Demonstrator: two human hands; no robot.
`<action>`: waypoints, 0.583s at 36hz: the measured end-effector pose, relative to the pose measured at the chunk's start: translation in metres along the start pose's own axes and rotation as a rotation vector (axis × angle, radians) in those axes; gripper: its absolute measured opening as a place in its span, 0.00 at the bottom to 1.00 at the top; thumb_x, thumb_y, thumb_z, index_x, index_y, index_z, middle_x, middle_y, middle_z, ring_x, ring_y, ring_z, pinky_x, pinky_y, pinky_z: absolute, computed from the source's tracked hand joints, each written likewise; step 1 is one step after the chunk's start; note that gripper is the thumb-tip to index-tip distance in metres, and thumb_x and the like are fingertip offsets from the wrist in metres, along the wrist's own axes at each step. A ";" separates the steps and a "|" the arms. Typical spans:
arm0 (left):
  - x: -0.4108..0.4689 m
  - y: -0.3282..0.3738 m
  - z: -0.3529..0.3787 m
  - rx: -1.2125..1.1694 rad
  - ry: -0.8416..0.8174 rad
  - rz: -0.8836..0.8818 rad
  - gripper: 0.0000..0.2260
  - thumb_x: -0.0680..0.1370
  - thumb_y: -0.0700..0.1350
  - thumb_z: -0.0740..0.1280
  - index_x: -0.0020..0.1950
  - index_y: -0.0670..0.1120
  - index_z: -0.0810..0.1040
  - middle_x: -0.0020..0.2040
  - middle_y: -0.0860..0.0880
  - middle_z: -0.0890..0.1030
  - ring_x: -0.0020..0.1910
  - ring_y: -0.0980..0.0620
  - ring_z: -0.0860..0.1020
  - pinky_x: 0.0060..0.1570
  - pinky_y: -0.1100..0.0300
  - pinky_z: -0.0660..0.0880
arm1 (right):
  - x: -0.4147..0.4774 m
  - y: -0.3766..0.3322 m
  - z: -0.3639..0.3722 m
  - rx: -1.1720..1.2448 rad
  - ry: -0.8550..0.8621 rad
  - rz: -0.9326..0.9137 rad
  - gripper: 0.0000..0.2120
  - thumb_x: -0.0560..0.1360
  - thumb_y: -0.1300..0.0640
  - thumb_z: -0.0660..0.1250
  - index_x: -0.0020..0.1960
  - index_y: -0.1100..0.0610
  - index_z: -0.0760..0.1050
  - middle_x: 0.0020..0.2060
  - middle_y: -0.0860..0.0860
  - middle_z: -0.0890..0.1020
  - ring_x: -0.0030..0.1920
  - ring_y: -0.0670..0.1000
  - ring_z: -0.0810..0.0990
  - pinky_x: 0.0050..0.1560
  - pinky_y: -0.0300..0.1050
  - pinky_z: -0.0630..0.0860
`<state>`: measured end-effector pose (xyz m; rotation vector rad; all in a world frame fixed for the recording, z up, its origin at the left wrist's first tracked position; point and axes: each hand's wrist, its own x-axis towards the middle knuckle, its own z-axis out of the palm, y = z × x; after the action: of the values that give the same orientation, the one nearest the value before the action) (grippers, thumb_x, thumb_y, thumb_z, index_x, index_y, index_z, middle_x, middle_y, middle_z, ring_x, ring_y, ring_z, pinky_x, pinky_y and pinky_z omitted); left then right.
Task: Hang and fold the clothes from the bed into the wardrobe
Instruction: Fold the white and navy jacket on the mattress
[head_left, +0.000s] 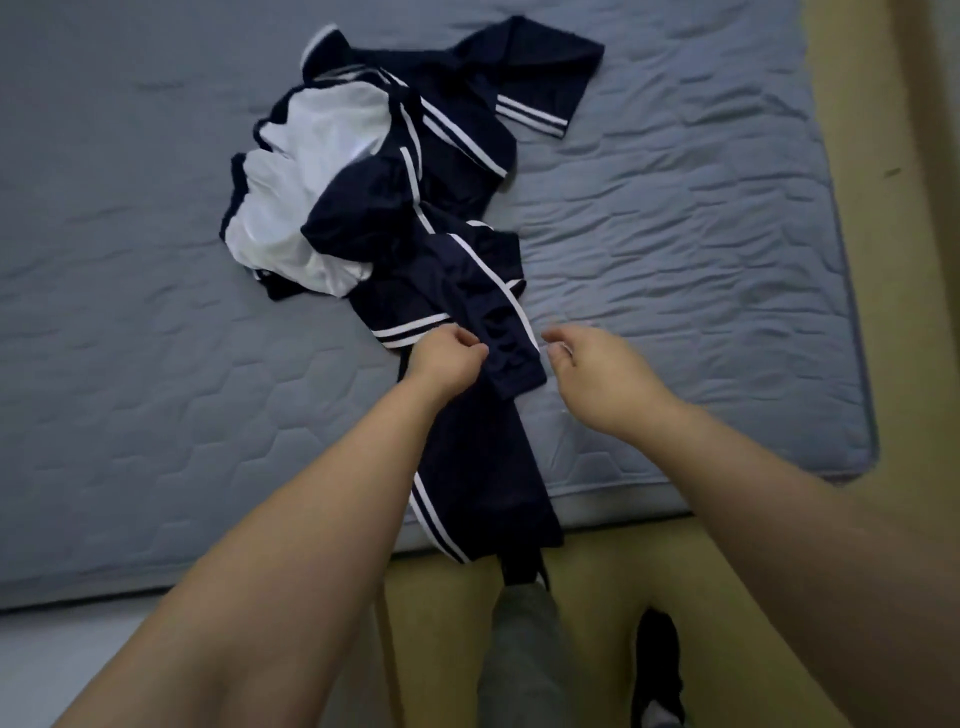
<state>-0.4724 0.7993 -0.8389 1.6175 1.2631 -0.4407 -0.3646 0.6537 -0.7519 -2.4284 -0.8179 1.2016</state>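
A heap of navy clothes with white stripes (447, 171) lies on the grey quilted mattress (675, 249), with a white lining (306, 197) showing on its left side. One long navy piece (483, 467) trails off the near edge of the bed toward the floor. My left hand (444, 361) grips a fold of this navy cloth near a striped hem. My right hand (597, 374) hovers just right of the cloth with its fingers loosely curled and holds nothing. No wardrobe is in view.
The mattress edge runs across the lower half of the view, and its right corner (862, 447) ends near a yellowish floor (893, 260). My legs and a dark shoe (657, 670) stand on the floor close to the bed.
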 end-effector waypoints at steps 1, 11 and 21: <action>0.010 -0.004 0.011 0.071 -0.022 0.012 0.05 0.77 0.48 0.69 0.51 0.50 0.79 0.53 0.46 0.83 0.54 0.43 0.82 0.57 0.51 0.79 | 0.006 0.005 0.007 0.001 -0.003 0.026 0.18 0.84 0.56 0.55 0.71 0.58 0.72 0.67 0.56 0.77 0.67 0.55 0.74 0.66 0.49 0.70; 0.042 -0.028 0.093 0.277 -0.241 -0.110 0.38 0.76 0.58 0.69 0.81 0.54 0.55 0.81 0.48 0.40 0.77 0.37 0.51 0.75 0.52 0.55 | 0.012 0.041 0.046 0.029 -0.033 0.127 0.18 0.83 0.53 0.57 0.71 0.56 0.71 0.67 0.55 0.76 0.65 0.55 0.74 0.61 0.44 0.68; -0.021 -0.028 0.046 -0.738 0.063 -0.219 0.06 0.75 0.38 0.74 0.51 0.45 0.84 0.52 0.44 0.85 0.50 0.50 0.83 0.45 0.63 0.80 | -0.049 0.036 0.021 0.047 -0.051 0.155 0.19 0.83 0.52 0.58 0.71 0.58 0.72 0.67 0.56 0.76 0.67 0.55 0.74 0.64 0.44 0.68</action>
<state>-0.4921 0.7476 -0.8560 0.8793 1.4350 -0.0304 -0.3931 0.5958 -0.7517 -2.4698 -0.6177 1.3284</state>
